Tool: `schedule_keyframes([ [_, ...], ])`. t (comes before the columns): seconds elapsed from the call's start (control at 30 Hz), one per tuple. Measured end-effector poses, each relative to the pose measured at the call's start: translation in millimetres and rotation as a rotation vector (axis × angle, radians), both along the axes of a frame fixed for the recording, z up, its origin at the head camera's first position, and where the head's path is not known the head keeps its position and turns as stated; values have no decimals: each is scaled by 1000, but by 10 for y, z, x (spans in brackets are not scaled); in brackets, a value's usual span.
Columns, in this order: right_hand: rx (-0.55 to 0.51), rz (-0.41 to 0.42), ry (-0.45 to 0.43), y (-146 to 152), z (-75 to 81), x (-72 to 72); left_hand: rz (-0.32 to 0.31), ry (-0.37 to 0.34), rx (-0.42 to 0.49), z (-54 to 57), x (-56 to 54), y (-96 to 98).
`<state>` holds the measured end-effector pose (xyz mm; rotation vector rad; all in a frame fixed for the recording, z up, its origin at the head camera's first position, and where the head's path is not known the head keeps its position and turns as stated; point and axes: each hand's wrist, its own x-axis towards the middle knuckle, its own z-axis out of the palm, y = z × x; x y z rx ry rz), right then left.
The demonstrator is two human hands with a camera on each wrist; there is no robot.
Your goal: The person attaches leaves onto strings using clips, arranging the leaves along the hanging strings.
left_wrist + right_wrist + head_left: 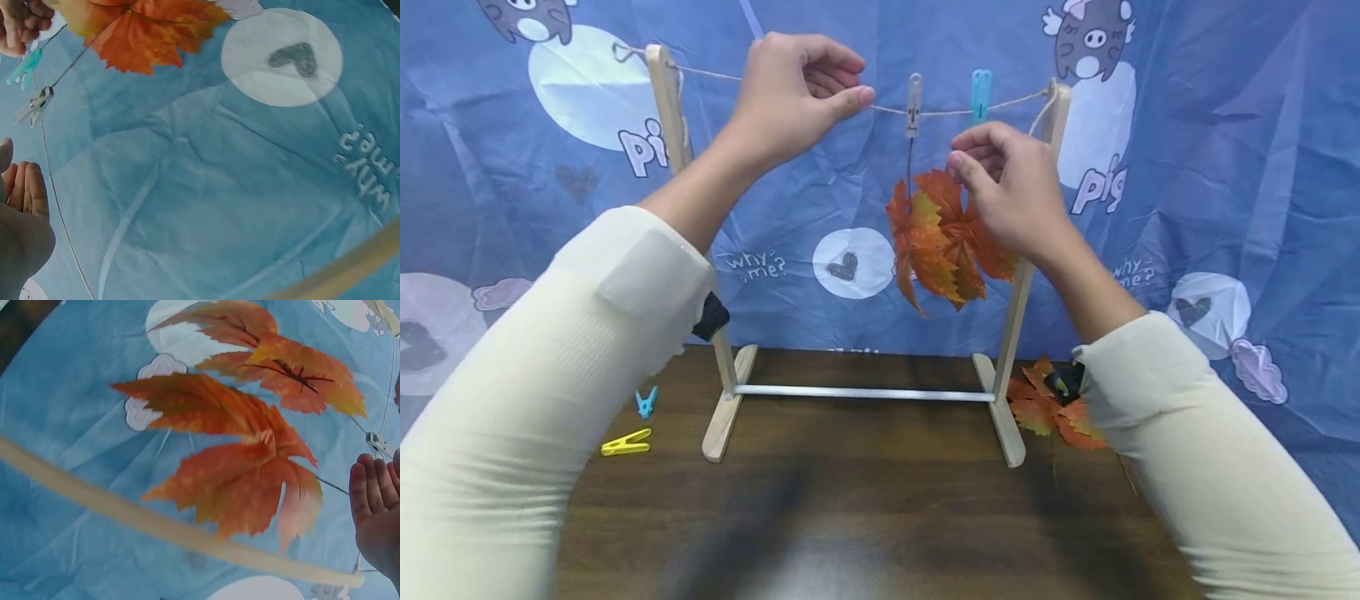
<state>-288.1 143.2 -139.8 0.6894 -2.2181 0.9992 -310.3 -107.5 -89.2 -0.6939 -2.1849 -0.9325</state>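
Observation:
My left hand (801, 100) is raised at the string (715, 75), fingers loosely bent and nothing visible between them. To its right a clear grey clothespin (913, 104) on the string bites the stem of an orange maple leaf (925, 250). Beside it a blue clothespin (981, 93) sits on the string, with a second orange leaf (244, 481) hanging below. Just under the blue clothespin is my right hand (1015, 187), fingers relaxed and overlapping that leaf in the head view. In the right wrist view its fingers (375, 487) look nearly straight, close to the leaf's stem.
Two wooden posts (670, 108) carry the string, joined low down by a white rod (865, 392). A blue clothespin (646, 403) and a yellow clothespin (627, 442) lie on the table's left. More orange leaves (1033, 408) lie by the right foot. A patterned blue cloth (820, 192) hangs behind.

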Motion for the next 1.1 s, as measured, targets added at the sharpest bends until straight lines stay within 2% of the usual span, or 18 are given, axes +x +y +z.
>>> schedule_keyframes([
  [0.13,13,4,32,124,-30,57,10,-25,-31,-125,68,-144],
  [0.4,27,-9,84,420,-198,147,25,-19,-65,-418,215,-467],
  [0.57,69,-22,173,639,-343,207,18,-20,-70,-636,310,-683],
  [0.77,79,-41,207,930,-553,252,73,-26,-91,-952,443,-1008],
  [0.93,88,-103,202,1206,-805,299,128,-88,-91,-1250,521,-1321],
  [1.1,84,-141,161,1491,-1078,341,200,-183,-23,-1520,569,-1600],
])
